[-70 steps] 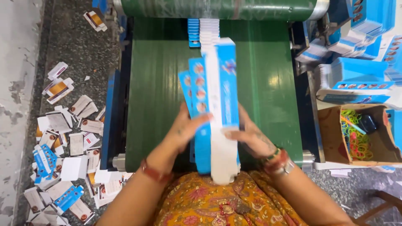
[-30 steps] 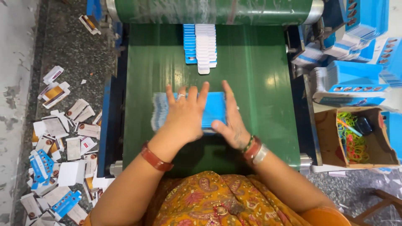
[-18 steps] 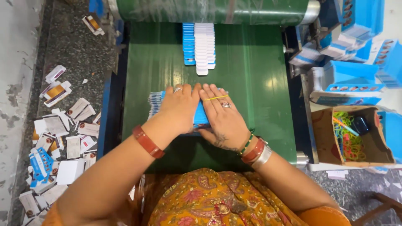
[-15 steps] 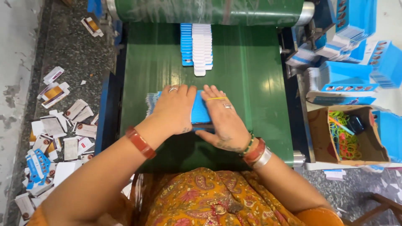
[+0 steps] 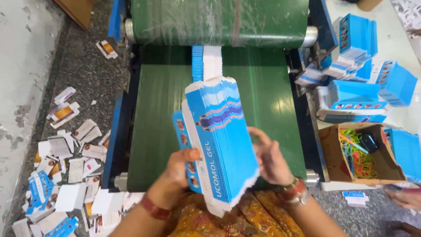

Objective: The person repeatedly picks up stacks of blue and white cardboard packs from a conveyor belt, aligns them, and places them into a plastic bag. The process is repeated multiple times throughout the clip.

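One stack in hand: thick bundle of flat blue cartons (image 5: 221, 140), lifted clear of the green belt (image 5: 153, 123), tilted on edge.
Left hand (image 5: 175, 175): grip clenched on bundle's near left side.
Right hand (image 5: 269, 158): fingers spread against right face, steadying.
Done, judged: bundle gathered and squared.
Left: row of flat cartons (image 5: 206, 61) lies far on belt; banded stacks (image 5: 355, 94) right.

Single head view, looking steeply down, close over green conveyor belt (image 5: 153, 131)

Glossy blue card cartons (image 5: 221, 131); matt green belt (image 5: 153, 114), seemingly rubber; brown cardboard box (image 5: 333, 162).
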